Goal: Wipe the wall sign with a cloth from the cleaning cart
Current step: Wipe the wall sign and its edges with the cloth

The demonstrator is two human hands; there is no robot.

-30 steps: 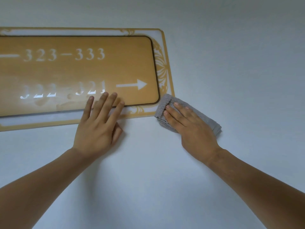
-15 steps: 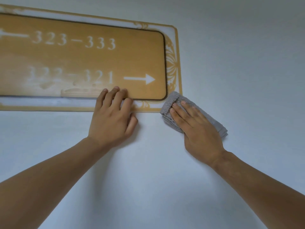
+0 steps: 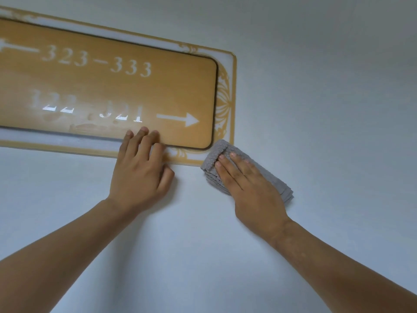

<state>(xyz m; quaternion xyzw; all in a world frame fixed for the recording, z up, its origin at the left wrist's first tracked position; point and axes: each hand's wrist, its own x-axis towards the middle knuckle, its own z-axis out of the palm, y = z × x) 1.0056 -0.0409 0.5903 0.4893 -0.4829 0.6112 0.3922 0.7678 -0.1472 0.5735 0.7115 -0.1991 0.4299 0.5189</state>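
A gold wall sign (image 3: 117,91) with white room numbers and arrows hangs on the wall at the upper left, inside a clear ornate frame. My left hand (image 3: 141,170) lies flat on the wall, its fingertips over the sign's lower edge. My right hand (image 3: 250,188) presses a folded grey cloth (image 3: 215,154) against the wall at the frame's lower right corner. The cloth's far end touches that corner. Part of the cloth is hidden under my palm.
A plain pale wall (image 3: 316,86) fills everything right of and below the sign. The cleaning cart is out of view.
Both hands kept their places against the sign and wall. The view tilted, so the sign now slants down to the right.
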